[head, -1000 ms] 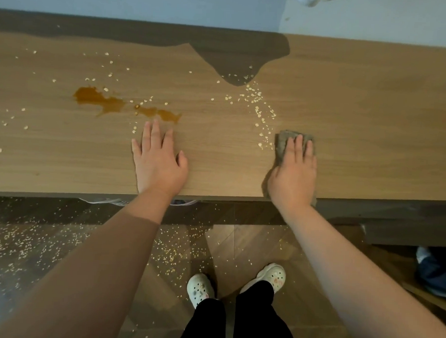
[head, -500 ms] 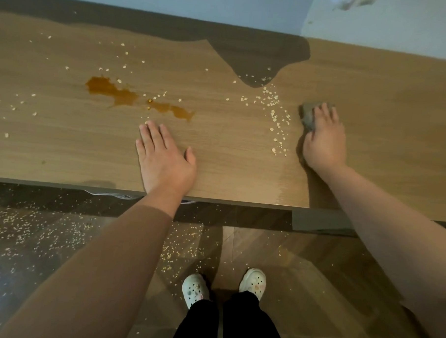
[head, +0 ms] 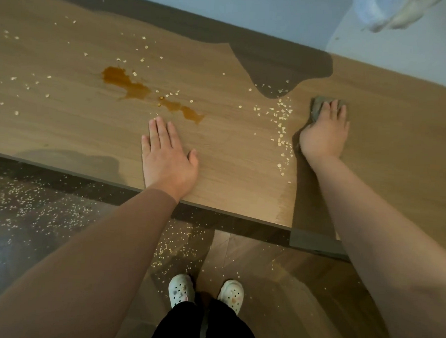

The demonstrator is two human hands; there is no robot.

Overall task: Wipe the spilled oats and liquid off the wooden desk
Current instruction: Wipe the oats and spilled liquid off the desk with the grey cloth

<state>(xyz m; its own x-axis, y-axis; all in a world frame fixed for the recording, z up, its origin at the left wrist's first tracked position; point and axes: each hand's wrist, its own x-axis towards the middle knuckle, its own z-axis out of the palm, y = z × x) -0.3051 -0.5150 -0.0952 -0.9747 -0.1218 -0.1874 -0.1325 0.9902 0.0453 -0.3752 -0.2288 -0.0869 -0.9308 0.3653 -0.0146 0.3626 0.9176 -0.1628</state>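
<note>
A wooden desk spans the view. A brown liquid spill lies left of centre, with a smaller trail running right. Oats form a line down the desk between my hands, and more are scattered at the left. My left hand rests flat on the desk just below the liquid. My right hand presses a grey cloth onto the desk with straight fingers, right of the oat line; most of the cloth is hidden under it.
Many oats lie on the dark floor below the desk's front edge. My feet in white clogs stand on it. A wall backs the desk, and a pale cloth-like thing hangs at top right.
My right hand has slid the cloth away from the front edge toward the back of the desk. The left hand has stayed flat in place.
</note>
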